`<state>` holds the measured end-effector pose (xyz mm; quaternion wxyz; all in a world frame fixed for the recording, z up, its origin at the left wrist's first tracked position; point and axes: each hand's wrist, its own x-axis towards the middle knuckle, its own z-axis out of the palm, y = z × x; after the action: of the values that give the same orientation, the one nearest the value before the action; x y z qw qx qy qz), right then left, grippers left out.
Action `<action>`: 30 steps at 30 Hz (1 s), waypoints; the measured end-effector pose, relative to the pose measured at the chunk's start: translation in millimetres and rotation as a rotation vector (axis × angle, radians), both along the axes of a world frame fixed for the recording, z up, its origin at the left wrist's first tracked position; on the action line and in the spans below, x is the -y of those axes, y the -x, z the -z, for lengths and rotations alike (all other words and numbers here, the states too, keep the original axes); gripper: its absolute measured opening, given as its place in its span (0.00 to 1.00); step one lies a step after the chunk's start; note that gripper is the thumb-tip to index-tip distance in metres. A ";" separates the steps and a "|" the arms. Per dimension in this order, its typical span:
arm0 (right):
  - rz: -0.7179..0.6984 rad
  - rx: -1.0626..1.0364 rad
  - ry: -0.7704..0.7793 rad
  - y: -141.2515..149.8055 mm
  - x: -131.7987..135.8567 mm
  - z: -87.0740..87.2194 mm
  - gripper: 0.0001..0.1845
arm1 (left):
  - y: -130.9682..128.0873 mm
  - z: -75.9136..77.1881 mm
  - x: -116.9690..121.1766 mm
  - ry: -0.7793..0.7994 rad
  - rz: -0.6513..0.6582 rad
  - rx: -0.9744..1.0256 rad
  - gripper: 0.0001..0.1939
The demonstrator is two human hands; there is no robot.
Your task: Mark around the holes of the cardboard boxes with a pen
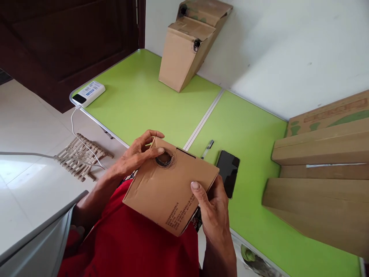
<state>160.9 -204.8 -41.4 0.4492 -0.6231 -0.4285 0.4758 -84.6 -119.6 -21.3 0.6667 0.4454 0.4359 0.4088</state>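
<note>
Between my two hands is a small brown cardboard box, tilted above my lap at the table's near edge. A round hole with dark scribbled marks around it is cut near its upper left corner, and small print runs along the lower right. My left hand grips the upper left edge, its thumb lying at the hole. Around the right edge closes my right hand, thumb on the top face and fingers hidden beneath. Just beyond the box lie a pen and a black phone.
A cardboard construction with dark-edged holes stands against the wall on the green table. At the left corner lies a white power bank with a cable. An open cardboard carton occupies the right side. A woven stool stands on the floor.
</note>
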 end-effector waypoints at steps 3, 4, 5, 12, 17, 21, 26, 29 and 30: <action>-0.013 0.066 0.017 -9.1 6.0 7.6 0.36 | -6.8 5.3 8.4 -0.006 0.004 -0.165 0.29; -0.014 0.078 0.029 -13.1 8.6 10.8 0.35 | -8.4 6.9 11.4 -0.008 0.029 -0.200 0.28; -0.015 0.085 0.048 -17.2 11.4 13.9 0.34 | -9.7 8.1 14.3 -0.003 0.066 -0.223 0.28; -0.001 0.045 0.116 -27.7 28.6 23.3 0.32 | -12.5 7.4 19.4 0.044 0.245 -0.325 0.33; -0.022 0.055 0.086 -23.1 25.1 17.0 0.33 | -10.2 2.5 15.2 0.025 0.276 -0.356 0.30; 0.031 0.084 0.003 -28.2 13.7 9.2 0.33 | 1.8 -4.3 11.0 0.044 0.254 -0.327 0.34; 0.185 0.180 -0.029 -42.2 -0.6 7.0 0.31 | 27.6 -9.6 3.0 0.095 0.146 -0.177 0.35; 0.250 0.252 -0.038 -50.5 -5.4 8.6 0.33 | 41.2 -6.9 1.2 0.127 0.028 -0.052 0.35; 0.266 0.293 -0.045 -52.7 -7.2 10.0 0.33 | 45.0 -5.6 1.3 0.140 -0.008 -0.007 0.35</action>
<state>213.5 -197.5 -51.4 0.4550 -0.7265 -0.4136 0.3067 -129.6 -120.9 -15.8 0.6931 0.3973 0.4676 0.3783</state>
